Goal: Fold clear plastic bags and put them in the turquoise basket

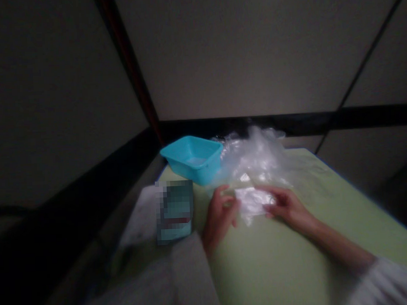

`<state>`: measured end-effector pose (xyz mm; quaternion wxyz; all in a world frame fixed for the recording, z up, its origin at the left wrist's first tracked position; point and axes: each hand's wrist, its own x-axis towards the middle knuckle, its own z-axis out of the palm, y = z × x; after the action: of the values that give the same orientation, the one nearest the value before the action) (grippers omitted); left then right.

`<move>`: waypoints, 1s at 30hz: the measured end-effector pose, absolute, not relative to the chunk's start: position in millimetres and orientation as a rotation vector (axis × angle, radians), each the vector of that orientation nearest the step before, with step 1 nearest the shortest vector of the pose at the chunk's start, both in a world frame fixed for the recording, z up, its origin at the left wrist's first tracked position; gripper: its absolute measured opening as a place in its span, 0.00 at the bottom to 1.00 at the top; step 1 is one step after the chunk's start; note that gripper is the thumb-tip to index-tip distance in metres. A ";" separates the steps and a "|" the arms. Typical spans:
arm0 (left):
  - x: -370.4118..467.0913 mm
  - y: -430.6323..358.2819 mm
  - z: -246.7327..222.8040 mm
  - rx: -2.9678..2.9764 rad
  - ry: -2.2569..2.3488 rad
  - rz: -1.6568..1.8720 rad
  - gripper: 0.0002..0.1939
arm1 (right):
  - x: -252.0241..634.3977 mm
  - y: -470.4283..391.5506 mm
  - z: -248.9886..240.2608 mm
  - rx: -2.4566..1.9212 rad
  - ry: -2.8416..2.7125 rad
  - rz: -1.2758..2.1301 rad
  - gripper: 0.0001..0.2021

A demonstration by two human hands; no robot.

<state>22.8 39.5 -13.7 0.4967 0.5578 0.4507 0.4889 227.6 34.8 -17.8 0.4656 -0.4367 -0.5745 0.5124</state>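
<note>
The person's two hands are at a small clear plastic bag (253, 201), which lies between them over the pale green tabletop (269, 262); the right hand (290, 207), at the bag's three o'clock, appears to pinch its right end, with one finger along the far edge and the thumb nearer the body; the left hand (220, 217), at about the bag's eight o'clock, has its fingers bent beside the left edge, but blur hides whether they grasp the film or merely touch it; whether the bag rests on the tabletop or is held just above it cannot be told either

The step in hand looks like handling or straightening this one bag; the thin, shiny film would seem to call for a light fingertip hold at both ends in any next move, since it could crease or slip

At the bag's twelve o'clock, just beyond the hands, a loose heap of clear plastic film (259, 154) spreads over the tabletop; at ten o'clock a turquoise plastic basin (204, 172) stands upright beside the heap; at nine o'clock, past the left hand, lies a pixelated dark teal object (175, 207), too obscured to identify, with something whitish (143, 213) beyond it
</note>
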 end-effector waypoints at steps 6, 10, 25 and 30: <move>23.3 38.2 -15.5 1.365 1.061 1.106 0.28 | 223.3 30.7 -13.1 -1.096 -1.349 1.275 0.23; 24.0 36.3 -15.6 1.384 1.048 1.142 0.29 | 219.6 28.2 -10.9 -1.111 -1.284 1.278 0.22; 18.0 39.8 -15.5 2.088 1.420 1.519 0.20 | 222.9 32.5 -17.4 -1.130 -1.441 1.105 0.17; 0.3 56.8 -1.4 2.473 1.647 1.671 0.21 | 223.2 32.9 -17.4 -1.130 -1.461 1.116 0.17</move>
<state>0.3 56.8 -1.4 -0.1333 0.7190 0.4789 0.4858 223.2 32.9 -17.4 0.4720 -0.4616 -0.5969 0.4560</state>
